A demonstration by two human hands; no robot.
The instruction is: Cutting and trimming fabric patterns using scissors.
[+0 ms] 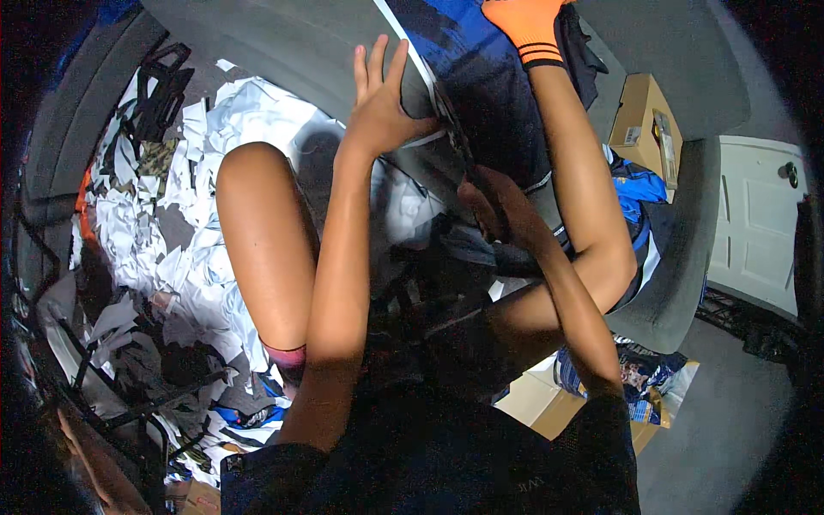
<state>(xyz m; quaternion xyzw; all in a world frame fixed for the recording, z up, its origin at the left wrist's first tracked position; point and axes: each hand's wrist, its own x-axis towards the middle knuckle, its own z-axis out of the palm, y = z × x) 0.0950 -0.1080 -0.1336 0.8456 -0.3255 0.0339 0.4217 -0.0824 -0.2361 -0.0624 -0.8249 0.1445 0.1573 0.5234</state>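
My left hand (378, 116) is open, fingers spread over grey material (342, 39) beside a long white strip (399, 39) that runs down beside dark blue and black fabric (481, 94). My thumb reaches to that edge. Below and right of it, my right hand (502, 206) is closed around something dark and narrow along the edge; what it is I cannot make out. My left knee (257, 197) is bent at the left, and my right leg (575, 172) stretches up beside the fabric, with an orange sock (530, 27) on the foot.
White scraps (146, 223) pile at the left among dark bars (163, 77). At the right are a cardboard box (639, 112), blue-and-black fabric (639, 184) and a white door (755, 223). An open box (545, 403) and printed packaging (644, 386) lie at lower right.
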